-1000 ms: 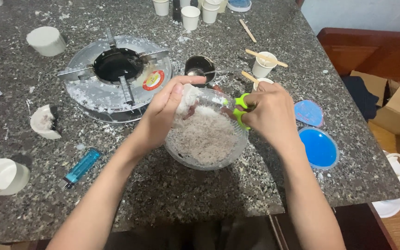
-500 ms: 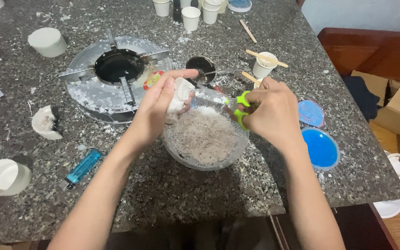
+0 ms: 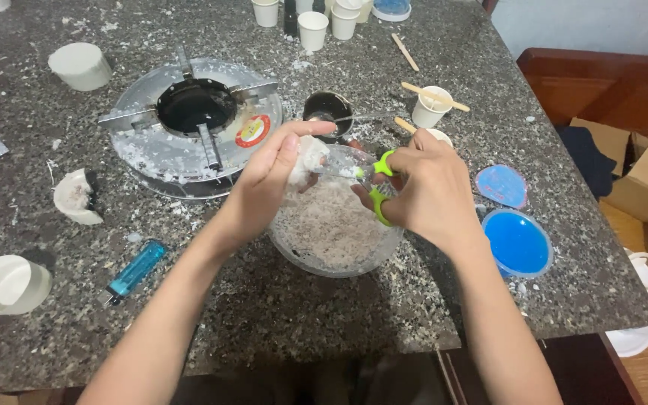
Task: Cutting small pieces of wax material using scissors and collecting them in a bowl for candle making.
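Over the bowl (image 3: 335,259), left hand (image 3: 264,187) pinched a crumbly-looking white lump (image 3: 309,156) by its top, right hand (image 3: 429,191) gripped scissors (image 3: 373,184).

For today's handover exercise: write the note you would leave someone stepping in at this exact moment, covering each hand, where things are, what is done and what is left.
Left hand: pinches a white wax chunk over the clear bowl.
Right hand: holds green-handled scissors, blades pointing at the chunk.
Bowl: on the granite table, in front of the round burner.
Done: bowl already holds a good layer of white shavings.
Left: the chunk in hand is uncut; more white pieces lie on the left.
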